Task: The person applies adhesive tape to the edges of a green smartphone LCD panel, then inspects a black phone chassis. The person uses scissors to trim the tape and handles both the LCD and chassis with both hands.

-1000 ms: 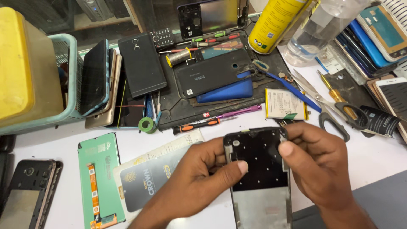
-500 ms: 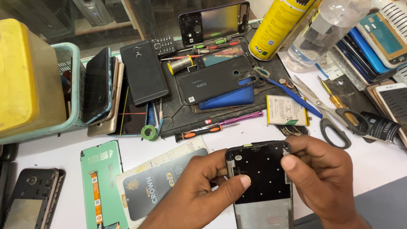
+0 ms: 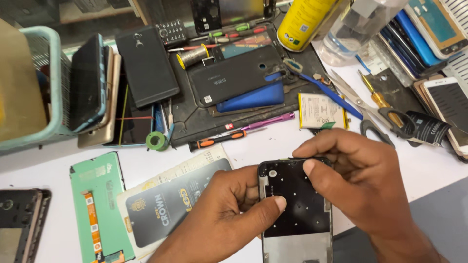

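Both hands grip a stripped phone frame (image 3: 296, 209) low at centre of the white bench: matte black perforated plate above, bare grey metal below. Left hand (image 3: 222, 214) clasps its left edge, thumb flat on the plate. Right hand (image 3: 358, 182) curls over the top right corner, fingers closed. Steel scissors (image 3: 363, 104) lie just behind

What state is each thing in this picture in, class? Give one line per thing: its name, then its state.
Phone frame: back cover off, held flat in both hands.
Left hand: gripping the frame's left edge, thumb on top.
Right hand: gripping the frame's top right corner.
Scissors: lying flat, blades slightly open.
Yellow spray can: lying tilted.
Battery: loose on the table.
Orange-handled screwdriver: lying unused.
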Available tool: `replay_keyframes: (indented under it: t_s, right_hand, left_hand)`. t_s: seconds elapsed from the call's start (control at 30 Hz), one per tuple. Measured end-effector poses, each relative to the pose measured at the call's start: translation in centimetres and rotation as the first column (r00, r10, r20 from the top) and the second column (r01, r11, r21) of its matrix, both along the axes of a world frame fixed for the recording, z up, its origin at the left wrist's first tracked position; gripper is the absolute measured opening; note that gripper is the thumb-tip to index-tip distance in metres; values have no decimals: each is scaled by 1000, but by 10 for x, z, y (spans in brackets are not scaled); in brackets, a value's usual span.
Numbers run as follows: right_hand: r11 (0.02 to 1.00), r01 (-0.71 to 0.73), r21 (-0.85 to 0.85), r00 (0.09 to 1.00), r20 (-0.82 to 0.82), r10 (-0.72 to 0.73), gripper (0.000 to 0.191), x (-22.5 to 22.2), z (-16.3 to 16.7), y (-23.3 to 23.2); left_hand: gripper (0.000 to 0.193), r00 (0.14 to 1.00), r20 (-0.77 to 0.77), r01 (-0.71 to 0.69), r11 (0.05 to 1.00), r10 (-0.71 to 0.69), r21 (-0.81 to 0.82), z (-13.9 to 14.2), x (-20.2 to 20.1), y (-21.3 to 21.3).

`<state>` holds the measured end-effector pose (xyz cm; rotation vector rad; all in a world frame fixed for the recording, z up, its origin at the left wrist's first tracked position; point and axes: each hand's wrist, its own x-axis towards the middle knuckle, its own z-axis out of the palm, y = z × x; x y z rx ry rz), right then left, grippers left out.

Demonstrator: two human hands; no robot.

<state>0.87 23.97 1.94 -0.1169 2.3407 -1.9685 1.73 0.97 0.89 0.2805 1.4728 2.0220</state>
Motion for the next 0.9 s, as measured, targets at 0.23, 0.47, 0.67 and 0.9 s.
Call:
replay_keyframes:
  t_s: [0.23,0.47,0.67,0.9]
  right_hand:
    - [999,35,-25,992,122,-32,11,-6,-11,-2]
    - [992,4,-125,994,104,9,9,-9,-24,-4]
    - [991,-1,-133,998,66,10,8,-7,-30,-1]
    - [992,-12,-128,1000,12,13,8,-4,-31,0]
  left_hand:
    - [12,999,34,7,999,-5,-49,-4,1,-3]
    - [10,998,61,1,1000,0,-7,-4,1,-4]
    - [9,997,70,10,999,-12,30,-6,3,-6]
    - [14,996,92,11,1000,-13,16,-2,1,-7]
